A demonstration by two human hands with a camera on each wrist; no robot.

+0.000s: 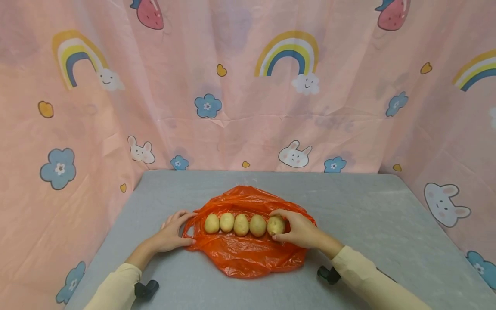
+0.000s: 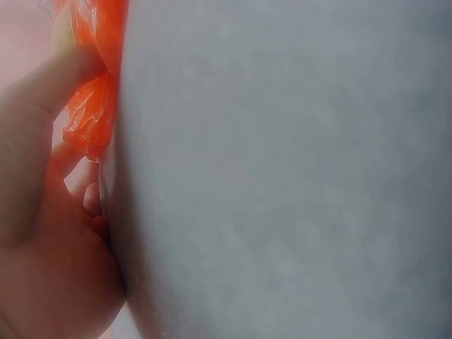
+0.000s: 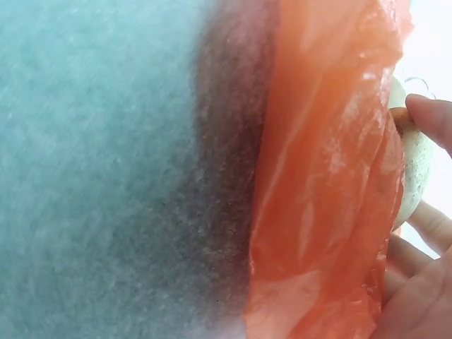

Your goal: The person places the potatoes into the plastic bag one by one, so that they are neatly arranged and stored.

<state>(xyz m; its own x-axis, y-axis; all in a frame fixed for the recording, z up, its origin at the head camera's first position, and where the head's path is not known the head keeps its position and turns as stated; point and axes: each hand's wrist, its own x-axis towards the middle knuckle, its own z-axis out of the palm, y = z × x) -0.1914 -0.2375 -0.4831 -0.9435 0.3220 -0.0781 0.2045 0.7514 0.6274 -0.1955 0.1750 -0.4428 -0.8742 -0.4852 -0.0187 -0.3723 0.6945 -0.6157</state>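
Several yellowish potatoes lie side by side in a row on a spread orange-red plastic bag. My right hand grips the rightmost potato, its fingers at the far side and its thumb at the near side. The right wrist view shows the thumb against the speckled skin of that potato, partly behind the bag. At the bag's left end, by a loop handle, my left hand rests with fingers and thumb spread apart. Its thumb touches the crumpled plastic in the left wrist view.
A grey table holds the bag near its middle. Pink patterned curtain hangs behind the table and along both sides. Dark camera mounts sit at both wrists, close to the tabletop.
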